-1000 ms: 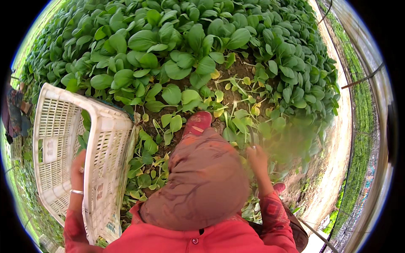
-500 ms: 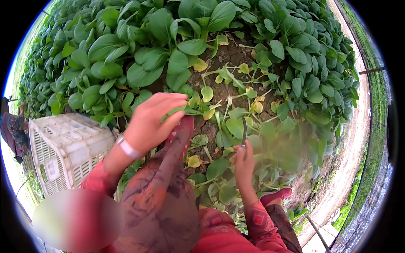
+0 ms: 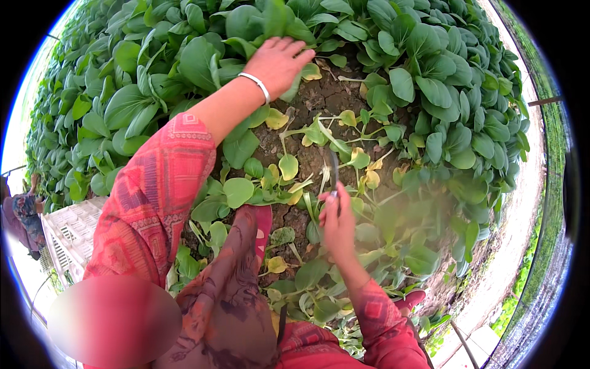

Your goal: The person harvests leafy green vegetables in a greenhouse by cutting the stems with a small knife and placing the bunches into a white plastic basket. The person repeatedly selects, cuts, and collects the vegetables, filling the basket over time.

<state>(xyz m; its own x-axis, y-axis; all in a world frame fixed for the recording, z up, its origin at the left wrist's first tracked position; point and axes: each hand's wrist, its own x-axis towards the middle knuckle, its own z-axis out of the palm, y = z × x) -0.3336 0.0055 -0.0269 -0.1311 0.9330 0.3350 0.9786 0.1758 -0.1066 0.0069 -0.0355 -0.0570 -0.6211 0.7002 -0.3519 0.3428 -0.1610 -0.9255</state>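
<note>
Leaves [image 3: 246, 23] beyond the bare soil [image 3: 310, 98] now meet the left hand [image 3: 279, 63], earlier near the shoe [image 3: 263, 230]; whether it pinches them, I cannot tell. The right hand [image 3: 338, 226] closes round a curved knife [image 3: 334, 169], its handle mostly hidden.

Left hand [image 3: 279, 63] far forward, arm [image 3: 230, 111] outstretched; right hand [image 3: 337, 226] closer in, fingers [image 3: 345, 203] curled.

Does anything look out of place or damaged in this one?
Yes: yellowed leaves lie low over the soil on both sides of the curved blade in the right hand, odd against the dense green plants. Also, a smooth blurred oval masks the lower left and a haze veils the right, probably image effects.
</note>
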